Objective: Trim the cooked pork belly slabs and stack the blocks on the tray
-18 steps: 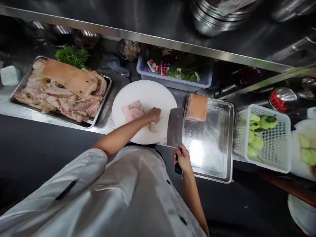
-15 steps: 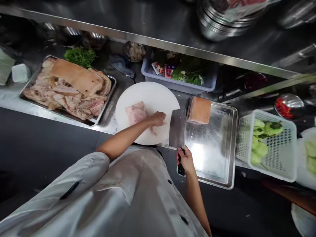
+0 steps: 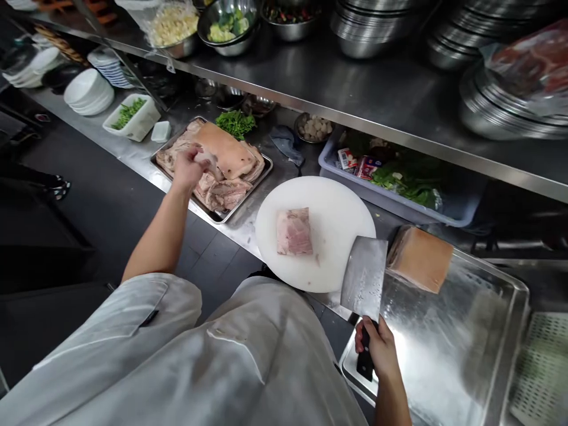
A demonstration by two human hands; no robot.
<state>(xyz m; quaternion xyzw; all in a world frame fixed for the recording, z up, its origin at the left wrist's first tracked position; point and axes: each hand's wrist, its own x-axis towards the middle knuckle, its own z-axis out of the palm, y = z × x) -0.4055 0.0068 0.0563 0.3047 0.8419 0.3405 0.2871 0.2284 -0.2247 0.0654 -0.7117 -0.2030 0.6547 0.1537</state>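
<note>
My right hand (image 3: pixel 377 346) grips the black handle of a cleaver (image 3: pixel 364 275), its broad blade over the right edge of the round white cutting board (image 3: pixel 346 207). A trimmed square block of pale pink meat (image 3: pixel 294 232) lies on the board, with small scraps beside it. My left hand (image 3: pixel 188 167) is stretched out over the left metal tray, its fingers closed on a pale scrap of meat (image 3: pixel 206 157). Below it, large pieces of pale meat with tan skin (image 3: pixel 226 148) fill that tray (image 3: pixel 248 206).
On the right, a metal tray (image 3: pixel 457 331) holds a stacked skin-topped meat block (image 3: pixel 421 257). A blue-grey bin (image 3: pixel 399 204) of greens and packets stands behind the board. Above runs a steel shelf (image 3: pixel 302 89) with stacked bowls. A perforated basket (image 3: pixel 541 367) is at far right.
My left hand has moved from the board to over the left tray, carrying a scrap. The cleaver stays in my right hand by the board's right edge. The view has turned left.
</note>
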